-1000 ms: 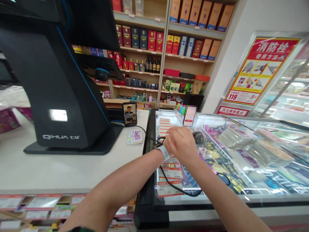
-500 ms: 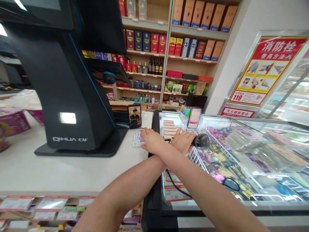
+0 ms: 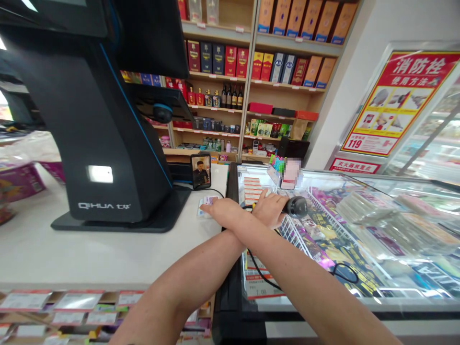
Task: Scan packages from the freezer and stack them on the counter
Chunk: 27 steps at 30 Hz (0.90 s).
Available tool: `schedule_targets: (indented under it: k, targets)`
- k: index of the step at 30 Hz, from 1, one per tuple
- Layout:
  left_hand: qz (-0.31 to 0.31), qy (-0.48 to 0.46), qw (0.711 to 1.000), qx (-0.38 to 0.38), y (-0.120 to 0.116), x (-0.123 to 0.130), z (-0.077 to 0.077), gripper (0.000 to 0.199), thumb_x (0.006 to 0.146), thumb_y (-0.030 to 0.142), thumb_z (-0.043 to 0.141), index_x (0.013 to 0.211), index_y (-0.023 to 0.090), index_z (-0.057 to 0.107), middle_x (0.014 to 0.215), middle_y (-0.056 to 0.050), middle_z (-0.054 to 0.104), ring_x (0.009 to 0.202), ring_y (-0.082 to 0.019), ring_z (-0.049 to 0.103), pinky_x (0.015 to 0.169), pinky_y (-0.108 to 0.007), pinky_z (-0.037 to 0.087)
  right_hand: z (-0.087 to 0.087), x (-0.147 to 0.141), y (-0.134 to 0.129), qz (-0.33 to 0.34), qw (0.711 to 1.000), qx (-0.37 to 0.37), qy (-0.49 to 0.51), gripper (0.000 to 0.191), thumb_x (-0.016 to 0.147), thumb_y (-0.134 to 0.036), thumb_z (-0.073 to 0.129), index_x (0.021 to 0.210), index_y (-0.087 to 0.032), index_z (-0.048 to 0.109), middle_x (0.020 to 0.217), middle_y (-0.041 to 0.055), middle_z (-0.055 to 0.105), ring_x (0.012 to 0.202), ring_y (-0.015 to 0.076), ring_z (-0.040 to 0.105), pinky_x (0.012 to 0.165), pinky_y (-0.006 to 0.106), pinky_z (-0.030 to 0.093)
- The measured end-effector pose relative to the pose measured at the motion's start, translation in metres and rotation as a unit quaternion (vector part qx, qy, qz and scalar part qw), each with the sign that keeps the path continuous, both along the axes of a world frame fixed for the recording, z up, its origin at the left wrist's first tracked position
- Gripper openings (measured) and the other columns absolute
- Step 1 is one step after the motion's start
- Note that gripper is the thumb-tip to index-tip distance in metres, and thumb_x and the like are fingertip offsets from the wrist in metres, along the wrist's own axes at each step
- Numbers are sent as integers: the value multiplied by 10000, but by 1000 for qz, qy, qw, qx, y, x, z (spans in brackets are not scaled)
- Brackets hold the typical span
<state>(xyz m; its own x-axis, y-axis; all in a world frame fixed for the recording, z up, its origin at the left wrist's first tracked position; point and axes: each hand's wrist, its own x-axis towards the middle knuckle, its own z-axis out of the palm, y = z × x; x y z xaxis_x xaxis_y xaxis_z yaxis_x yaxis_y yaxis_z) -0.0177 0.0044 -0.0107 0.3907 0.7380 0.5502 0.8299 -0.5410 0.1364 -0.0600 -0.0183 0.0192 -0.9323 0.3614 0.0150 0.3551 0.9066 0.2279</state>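
Observation:
My forearms cross, the right one over the left. Out on the right side, my left hand (image 3: 269,208) is wrapped round the handle of a black handheld scanner (image 3: 297,207), whose head points right over the glass freezer top. My right hand (image 3: 226,212) is on the left, at the counter's edge, its fingers drawn together at a small pale and purple packet (image 3: 205,201). One digit lies across the packet's lower part; the other fingers are mostly hidden. A black cable hangs below the crossed arms.
A big black register stand (image 3: 108,143) rises on the white counter (image 3: 108,258) at left. Behind the packet a phone-like screen (image 3: 201,171) leans upright. Price tags and wire baskets lie at the freezer (image 3: 323,309). Stocked shelves (image 3: 215,75) stand behind.
My right hand's fingers, spread before, have drawn together, with one digit now reaching further left over the packet. My left hand and the scanner have shifted slightly left.

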Motion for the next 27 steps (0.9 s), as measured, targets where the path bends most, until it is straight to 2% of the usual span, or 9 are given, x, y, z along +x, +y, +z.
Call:
schedule_targets:
  k: [8, 14, 19, 23, 27]
  targets:
    - [-21, 6, 1000, 6, 0, 1, -2, 381, 874, 258, 584, 1247, 204, 525, 1206, -87, 674, 1154, -254, 587, 1169, -525, 251, 6, 9, -11, -7, 999, 33, 35, 348, 951, -89, 410, 1273, -200, 483, 1030, 129, 680, 848, 214, 717, 700, 324, 566]
    - [-16, 15, 1000, 4, -3, 2, 2, 382, 870, 241, 586, 1244, 184, 529, 1198, -94, 673, 1151, -253, 587, 1168, -520, 250, 11, 13, -17, -64, 994, 33, 82, 336, 943, -78, 381, 1259, -157, 463, 999, 137, 699, 863, 254, 722, 709, 358, 574]
    - [-21, 18, 1000, 7, -5, 4, 3, 395, 861, 224, 591, 1248, 174, 532, 1204, -87, 675, 1150, -253, 587, 1178, -509, 240, 17, 22, -24, -109, 984, 19, 140, 417, 952, -108, 350, 1358, -192, 393, 1032, 119, 688, 819, 241, 713, 694, 338, 561]
    - [-6, 11, 1000, 11, -3, 4, 1, 378, 860, 232, 589, 1231, 180, 550, 1176, -81, 684, 1138, -253, 594, 1168, -511, 263, 23, 40, -31, -145, 970, 9, 195, 491, 980, -176, 329, 1467, -235, 299, 1065, 103, 677, 835, 230, 697, 710, 320, 542]
    - [28, 14, 1000, 3, 1, 10, -2, 380, 841, 238, 605, 1219, 209, 568, 1157, -68, 688, 1117, -254, 606, 1145, -511, 307, 27, 64, -34, -179, 955, 13, 236, 493, 1001, -227, 313, 1494, -257, 322, 1087, 116, 680, 878, 238, 675, 774, 329, 511]
